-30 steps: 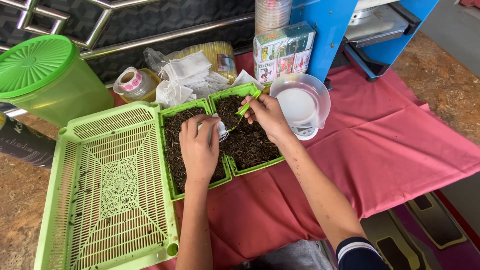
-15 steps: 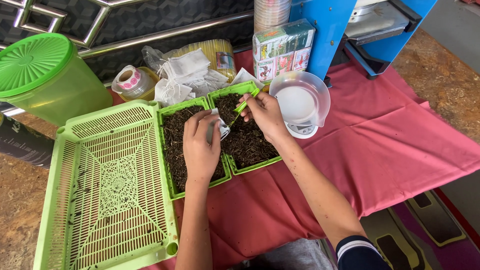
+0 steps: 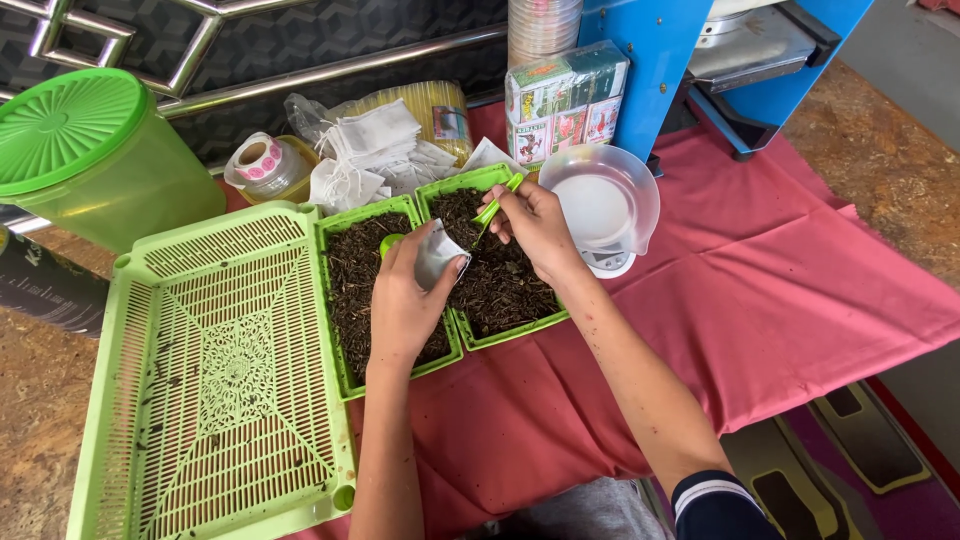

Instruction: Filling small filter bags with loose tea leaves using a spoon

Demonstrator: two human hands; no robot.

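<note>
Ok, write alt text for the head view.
A left hand holds a small white paper bag open while the right hand tips a green scoop toward it, above two green trays of dark loose tea. A large slatted green basket lies alongside on a red cloth.

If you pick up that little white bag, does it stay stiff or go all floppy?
Probably floppy: the little white bag bends and creases where the left hand pinches it open. It also looks light, since a few fingers hold it up. The right hand holds a green scoop at its mouth, so the dark crumbs could make it sag.
</note>
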